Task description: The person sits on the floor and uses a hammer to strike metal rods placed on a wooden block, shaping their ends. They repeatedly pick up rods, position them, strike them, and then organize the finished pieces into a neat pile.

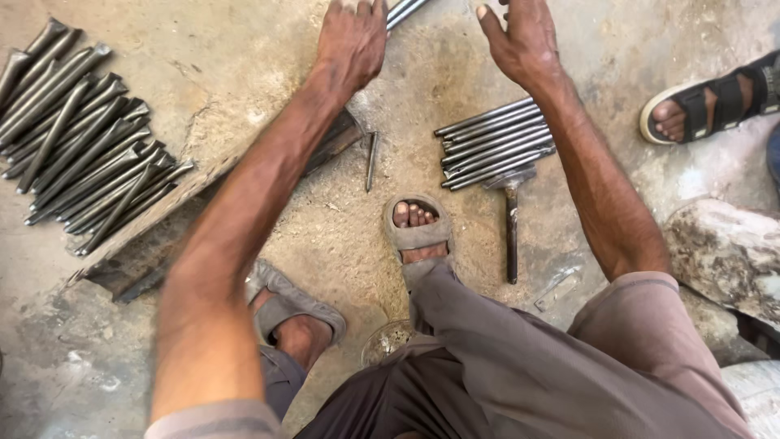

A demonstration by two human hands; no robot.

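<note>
Up top, the left hand [351, 39] is reaching over thin grey metal rods [404, 10] at the frame edge; its fingertips are running out of view, so whether they are pinching the rods cannot be told. The right hand [520, 41] is hovering just beside them, fingers loosely spread, palm facing inward. The rods are looking dull, straight, bundled. Lower right, a neat rod stack [496, 143] is lying above a hammer [511, 219].
</note>
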